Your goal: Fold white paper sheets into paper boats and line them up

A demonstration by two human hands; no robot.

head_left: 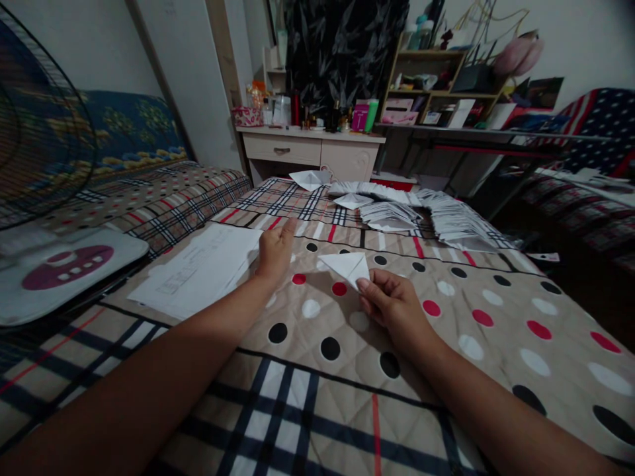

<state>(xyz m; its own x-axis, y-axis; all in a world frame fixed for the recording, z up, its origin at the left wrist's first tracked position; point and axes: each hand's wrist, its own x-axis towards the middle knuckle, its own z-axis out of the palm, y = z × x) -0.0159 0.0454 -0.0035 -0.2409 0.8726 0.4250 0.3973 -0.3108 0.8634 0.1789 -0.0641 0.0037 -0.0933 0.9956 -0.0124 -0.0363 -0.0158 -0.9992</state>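
Observation:
My right hand (391, 305) pinches a small folded white paper piece (347, 266) by its lower corner, just above the quilt. My left hand (274, 250) reaches forward and rests at the right edge of a stack of flat white paper sheets (198, 268), fingers curled loosely with the thumb raised; whether it grips a sheet is unclear. Both forearms stretch across a quilted bed cover (446, 330) printed with dots and plaid.
Rows of several folded white paper pieces (421, 215) lie farther back on the bed. A fan with a white base (59, 264) stands at the left. A dresser (310, 151), a cluttered shelf (431, 86) and a dark desk (496, 135) line the back wall.

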